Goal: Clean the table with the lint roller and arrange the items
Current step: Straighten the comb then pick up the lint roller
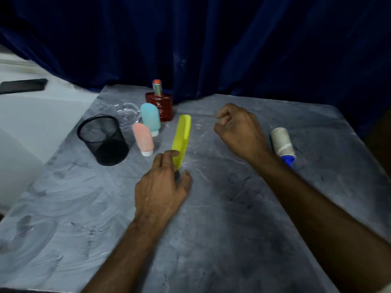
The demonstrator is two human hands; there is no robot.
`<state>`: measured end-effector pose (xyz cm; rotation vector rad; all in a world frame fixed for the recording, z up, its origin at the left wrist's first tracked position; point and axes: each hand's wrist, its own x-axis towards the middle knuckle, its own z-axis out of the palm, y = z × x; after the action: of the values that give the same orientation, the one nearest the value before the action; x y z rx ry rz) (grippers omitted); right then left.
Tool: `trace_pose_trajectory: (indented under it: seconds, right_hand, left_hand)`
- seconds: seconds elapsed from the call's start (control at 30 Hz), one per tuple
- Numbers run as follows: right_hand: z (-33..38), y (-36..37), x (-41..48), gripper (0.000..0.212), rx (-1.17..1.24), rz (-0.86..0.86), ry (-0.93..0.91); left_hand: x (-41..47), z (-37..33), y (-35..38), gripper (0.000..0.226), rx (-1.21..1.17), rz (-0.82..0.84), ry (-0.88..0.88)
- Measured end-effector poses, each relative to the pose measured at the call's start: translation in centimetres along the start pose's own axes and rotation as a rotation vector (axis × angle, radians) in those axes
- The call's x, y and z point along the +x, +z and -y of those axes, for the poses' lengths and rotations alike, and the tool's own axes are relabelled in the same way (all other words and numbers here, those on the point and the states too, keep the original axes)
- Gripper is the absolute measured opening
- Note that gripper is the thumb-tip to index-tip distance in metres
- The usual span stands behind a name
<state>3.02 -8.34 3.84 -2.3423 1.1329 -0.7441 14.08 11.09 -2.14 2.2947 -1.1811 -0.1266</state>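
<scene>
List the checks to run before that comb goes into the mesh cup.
1. Left hand pinches the comb at its near end: ok.
2. Mesh cup upright, mouth open: ok.
3. Cup's bottom free: cannot tell, too dark.
4. Path from comb to cup clear: not ok, the pink bottle stands between them.
5. Right hand out of the way: ok, curled, holding nothing.
6. Lint roller set aside: ok, it lies at the right.

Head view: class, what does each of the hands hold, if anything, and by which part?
Left hand pinches the yellow-green comb by its near end; right hand is curled, holding nothing visible.
</scene>
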Motion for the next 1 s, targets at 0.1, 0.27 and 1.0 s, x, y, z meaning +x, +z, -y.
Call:
trace_pose_trajectory:
  seconds: [0.1,0.27,1.0]
  right_hand:
    - [-2.1,-4.0,-4.3,0.01,0.008,-0.098,0.079]
    - [-6.5,-8.8,-9.9,0.008,-0.077,-0.261,0.206]
    - [-11.0,-7.3,-11.4,0.013,0.363,0.017,0.558]
  left_hand:
    - [-0.2,-2.6,0.8,0.037,-0.162,-0.013,0.095]
    - [-0.5,-9.0,3.3,0.026,-0.423,0.157,0.262]
    - [-1.7,-15.8,8.3,0.039,-0.608,0.528,0.08]
